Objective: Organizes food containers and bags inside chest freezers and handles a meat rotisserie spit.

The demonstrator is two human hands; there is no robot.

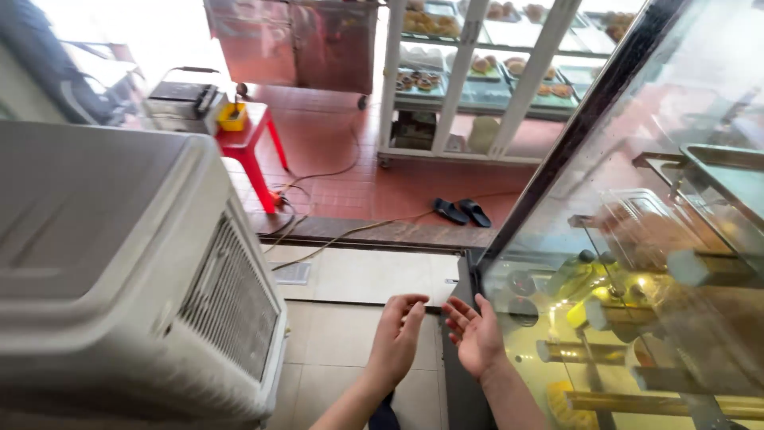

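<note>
We've got both hands up in front of us, palms turned toward each other, nothing in either one. Our left hand (395, 341) has its fingers loosely curled at the tips but open, and our right hand (475, 336) is spread a bit wider, fingers relaxed and apart. They sit near each other without touching, right by the dark metal corner post of the glass display case (557, 167), which is the closest thing to the right hand.

That case has a smooth, reflective pane, and through it we can make out yellowish bottles (574, 275) and a clear plastic box (641, 227), all a bit hazy from the glare.

On our left there's a big white plastic air cooler (127, 263) with a flat matte top and a slatted grille on its side. Underfoot it's pale glossy tile, then a dark stone step, then reddish-brown brick-pattern floor beyond.

Further out: a pair of black rubber sandals (462, 211), a red plastic stool (251, 147) with cables trailing past it, and a white-framed shelf rack (465, 80) holding round baked goods on trays.
</note>
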